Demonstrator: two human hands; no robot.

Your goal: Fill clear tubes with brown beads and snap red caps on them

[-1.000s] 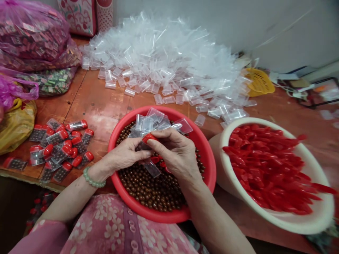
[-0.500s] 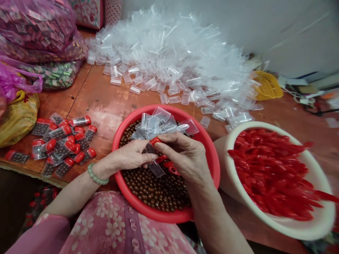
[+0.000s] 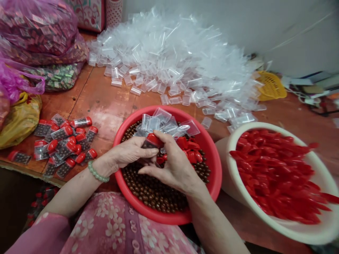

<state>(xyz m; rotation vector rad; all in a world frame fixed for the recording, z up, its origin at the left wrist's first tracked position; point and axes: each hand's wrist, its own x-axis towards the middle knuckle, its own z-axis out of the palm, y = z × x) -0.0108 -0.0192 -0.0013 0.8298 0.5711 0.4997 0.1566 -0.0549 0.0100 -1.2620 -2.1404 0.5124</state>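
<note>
Head camera view: the left hand (image 3: 127,152) is clamped, thumb over fingers, on a small, flat, clear plastic container with a red cap (image 3: 153,140), held above the middle of a round red plastic basin (image 3: 217,176). Dark contents show dimly through its wall, and its glossy cap points towards one o'clock; the lower end is hidden by fingers. The right hand (image 3: 176,165) stands parted, thumb well apart from a forefinger at the cap's edge; whether that finger touches, I cannot tell. Beneath lie shiny brown balls (image 3: 148,194), with clear plastic cases (image 3: 164,121) at twelve o'clock and loose red plastic caps (image 3: 194,151) at two.

Beyond the basin, on the reddish-brown wooden bench (image 3: 97,95), red-capped containers of dark balls (image 3: 63,141) lie jumbled at nine o'clock. Translucent purple plastic bags (image 3: 39,28) fill ten o'clock, the print on their packets too small to read. A heap of clear plastic sleeves (image 3: 169,53) spreads across twelve, a yellow perforated plastic basket (image 3: 272,84) sits at two, and a cream plastic tub (image 3: 225,169) of pointed red plastic pieces (image 3: 275,173) stands at three.
</note>
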